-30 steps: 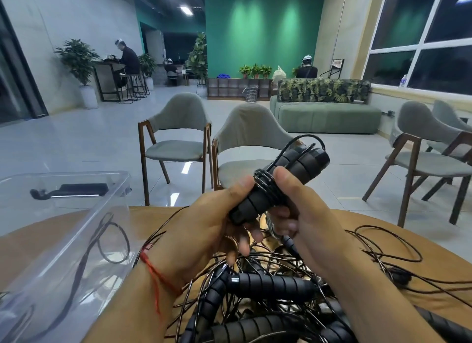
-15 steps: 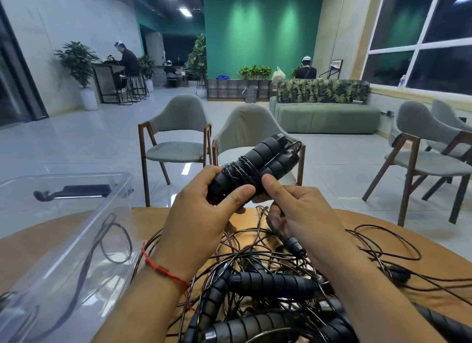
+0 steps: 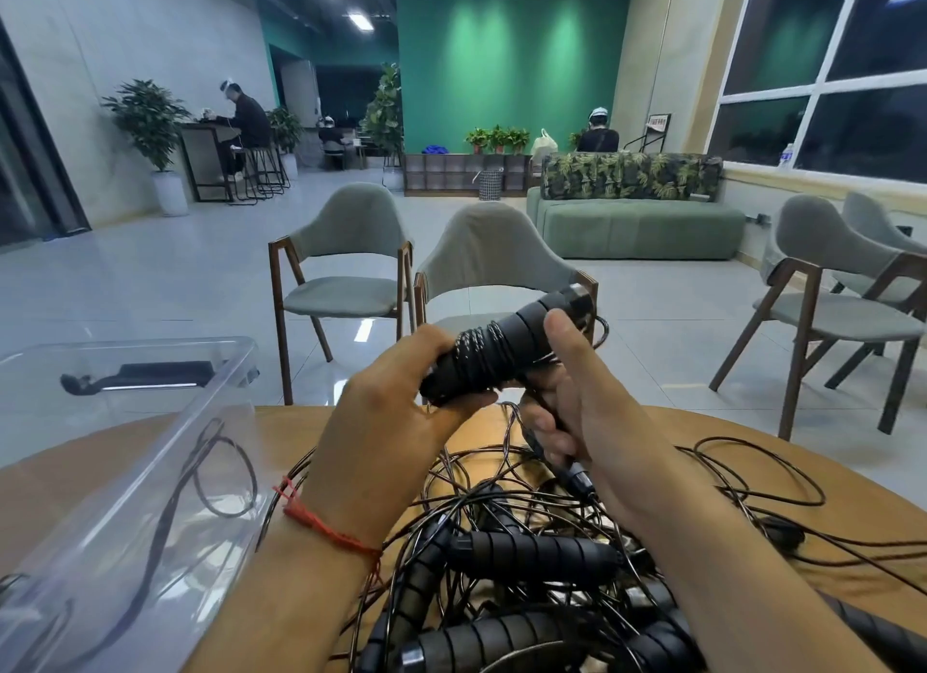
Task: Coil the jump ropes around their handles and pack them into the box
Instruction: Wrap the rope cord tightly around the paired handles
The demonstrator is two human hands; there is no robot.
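My left hand (image 3: 396, 401) grips the lower end of a pair of black jump rope handles (image 3: 506, 346), held above the table with thin black cord wound around their middle. My right hand (image 3: 577, 406) is closed on the other side of the bundle, thumb up against the handles, fingers pinching the cord's loose end. Below lies a tangled pile of more black handles (image 3: 531, 554) and cords on the round wooden table (image 3: 752, 436). A clear plastic box (image 3: 125, 472) stands at the left, holding some cord.
Loose cords (image 3: 752, 477) trail across the table's right side. Grey chairs (image 3: 496, 266) stand just beyond the far edge, more chairs at right. Other people sit far off in the room.
The handle bundle has been turned and tilted between my hands while cord wraps on. My right thumb now rests higher on the handles; the left hand has shifted toward the bundle's lower end.
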